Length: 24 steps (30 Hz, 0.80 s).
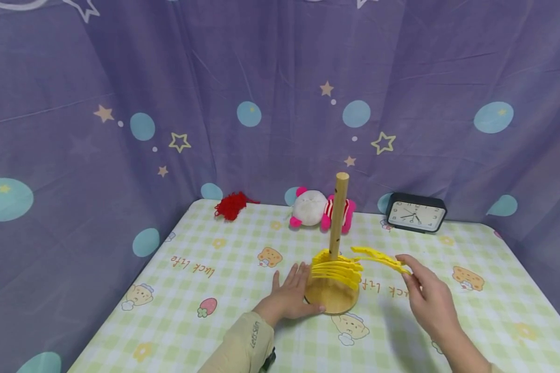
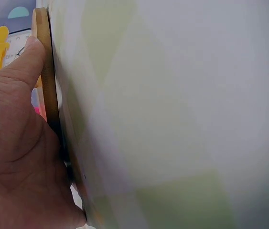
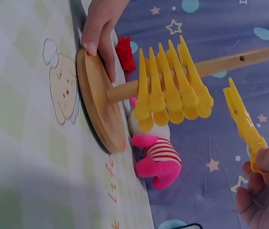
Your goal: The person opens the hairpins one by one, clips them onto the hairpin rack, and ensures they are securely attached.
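A wooden post (image 1: 338,217) rises from a round wooden base (image 1: 335,303) on the table. Several yellow plastic clips (image 3: 175,102) sit one above another around the post's lower part. My left hand (image 1: 289,299) rests at the left side of the base, fingers stretched out, thumb (image 2: 31,57) against its rim. Right of the post, my right hand (image 1: 431,298) pinches another yellow clip (image 3: 243,119) by one end between thumb and fingers. Its far end points toward the post, apart from the stacked clips in the right wrist view.
Behind the post lies a plush toy (image 1: 310,208) with pink limbs and red stripes. A black alarm clock (image 1: 416,212) stands at the back right, and a red tangle of yarn (image 1: 232,205) at the back left. A purple curtain (image 1: 280,67) hangs behind the checked tablecloth (image 1: 177,311).
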{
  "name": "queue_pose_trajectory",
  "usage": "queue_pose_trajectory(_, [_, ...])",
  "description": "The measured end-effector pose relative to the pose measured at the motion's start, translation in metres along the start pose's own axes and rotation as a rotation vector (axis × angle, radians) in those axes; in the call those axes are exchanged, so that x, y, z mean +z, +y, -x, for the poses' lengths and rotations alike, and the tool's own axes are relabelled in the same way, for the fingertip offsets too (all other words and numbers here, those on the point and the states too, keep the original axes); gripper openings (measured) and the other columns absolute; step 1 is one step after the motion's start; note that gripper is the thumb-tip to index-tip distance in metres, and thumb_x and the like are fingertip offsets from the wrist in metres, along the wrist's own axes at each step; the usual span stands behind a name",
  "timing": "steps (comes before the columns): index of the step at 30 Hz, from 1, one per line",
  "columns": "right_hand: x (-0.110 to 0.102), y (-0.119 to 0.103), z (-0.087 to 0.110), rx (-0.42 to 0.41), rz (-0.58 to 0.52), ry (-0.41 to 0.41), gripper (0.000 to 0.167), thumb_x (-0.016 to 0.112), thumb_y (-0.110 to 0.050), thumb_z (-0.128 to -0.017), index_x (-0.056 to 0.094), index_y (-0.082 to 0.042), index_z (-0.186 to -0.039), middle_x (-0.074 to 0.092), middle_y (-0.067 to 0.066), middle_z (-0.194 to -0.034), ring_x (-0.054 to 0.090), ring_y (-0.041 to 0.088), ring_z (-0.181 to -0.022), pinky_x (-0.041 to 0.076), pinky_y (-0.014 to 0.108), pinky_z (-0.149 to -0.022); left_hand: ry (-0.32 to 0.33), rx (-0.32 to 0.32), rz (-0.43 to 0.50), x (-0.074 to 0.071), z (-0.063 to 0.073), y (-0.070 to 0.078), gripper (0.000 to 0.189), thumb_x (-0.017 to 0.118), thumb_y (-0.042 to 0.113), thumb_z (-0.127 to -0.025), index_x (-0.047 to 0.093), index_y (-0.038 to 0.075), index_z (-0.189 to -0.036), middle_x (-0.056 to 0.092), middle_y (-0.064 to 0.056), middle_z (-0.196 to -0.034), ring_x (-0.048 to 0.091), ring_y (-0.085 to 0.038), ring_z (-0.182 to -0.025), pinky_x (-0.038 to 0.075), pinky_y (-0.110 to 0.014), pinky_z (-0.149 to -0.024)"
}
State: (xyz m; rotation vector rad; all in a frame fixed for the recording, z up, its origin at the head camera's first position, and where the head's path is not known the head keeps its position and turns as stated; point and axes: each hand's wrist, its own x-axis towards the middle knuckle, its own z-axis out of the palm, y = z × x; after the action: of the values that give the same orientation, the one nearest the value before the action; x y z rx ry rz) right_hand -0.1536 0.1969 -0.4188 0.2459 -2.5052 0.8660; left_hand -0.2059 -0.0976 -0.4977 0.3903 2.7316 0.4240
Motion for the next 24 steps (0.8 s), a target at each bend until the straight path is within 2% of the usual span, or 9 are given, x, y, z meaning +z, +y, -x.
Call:
queue_pose_trajectory(3, [0.005,-0.003,-0.002,-0.007,-0.036,0.01,0.039,0.061,0.005,-0.092,0.065,-0.017,-0.124,0.061,0.0,-0.078,0.038,0.006,-0.052,0.035,0.024,-0.046,-0.001,-0.001,-0.004,0.0,0.0,0.0,0.112,0.048,0.082,-0.078,0.001,0.02,-0.158,-0.009,0.003,-0.162,-0.012,-0.016,-0.148,-0.013,-0.055,-0.114])
queue_pose_trajectory(8, [0.017,-0.008,-0.007,-0.061,-0.057,0.038,0.036,0.066,0.005,-0.088,0.071,-0.017,-0.116,0.074,0.005,-0.098,0.038,0.004,-0.05,0.038,0.023,-0.047,-0.007,-0.007,-0.007,-0.001,-0.001,0.001,0.112,0.048,0.082,-0.078,0.001,0.021,-0.158,-0.01,0.003,-0.162,-0.012,-0.017,-0.148,-0.013,-0.055,-0.114])
queue_pose_trajectory(13, [0.028,-0.017,-0.013,-0.091,-0.073,0.058,0.035,0.069,0.005,-0.086,0.074,-0.017,-0.112,0.074,0.003,-0.089,0.038,0.004,-0.048,0.036,0.023,-0.044,-0.002,-0.004,-0.005,-0.001,-0.001,0.001,0.112,0.048,0.082,-0.078,0.0,0.021,-0.158,-0.01,0.003,-0.162,-0.012,-0.016,-0.148,-0.014,-0.055,-0.113])
queue_pose_trajectory(16, [0.035,-0.023,-0.018,-0.106,-0.072,0.056,0.034,0.07,0.005,-0.085,0.074,-0.016,-0.111,0.075,0.004,-0.094,0.055,0.008,-0.055,0.048,0.026,-0.049,-0.006,-0.004,-0.006,-0.002,-0.001,0.002,0.111,0.048,0.082,-0.079,0.0,0.021,-0.158,-0.009,0.003,-0.163,-0.012,-0.016,-0.148,-0.014,-0.055,-0.113])
queue_pose_trajectory(19, [0.041,-0.028,-0.021,-0.133,-0.065,0.045,0.034,0.07,0.005,-0.084,0.074,-0.015,-0.112,0.075,0.004,-0.099,0.069,0.018,-0.072,0.057,0.036,-0.061,-0.009,-0.001,-0.005,-0.002,0.0,0.002,0.111,0.048,0.081,-0.079,0.001,0.02,-0.158,-0.009,0.002,-0.163,-0.011,-0.017,-0.148,-0.013,-0.055,-0.114])
queue_pose_trajectory(21, [0.045,-0.031,-0.023,-0.156,-0.067,0.041,0.034,0.071,0.006,-0.084,0.074,-0.014,-0.112,0.074,0.004,-0.104,0.072,0.023,-0.084,0.058,0.041,-0.069,-0.01,0.002,-0.006,-0.003,0.001,0.002,0.11,0.049,0.081,-0.08,0.001,0.02,-0.158,-0.009,0.002,-0.163,-0.011,-0.017,-0.148,-0.013,-0.055,-0.114])
queue_pose_trajectory(24, [0.049,-0.035,-0.024,-0.182,-0.07,0.035,0.034,0.071,0.007,-0.083,0.074,-0.013,-0.112,0.074,0.005,-0.105,0.072,0.024,-0.087,0.058,0.041,-0.071,-0.004,0.008,-0.007,-0.003,0.001,0.002,0.11,0.049,0.081,-0.08,0.002,0.019,-0.158,-0.008,0.002,-0.163,-0.011,-0.017,-0.148,-0.012,-0.056,-0.114])
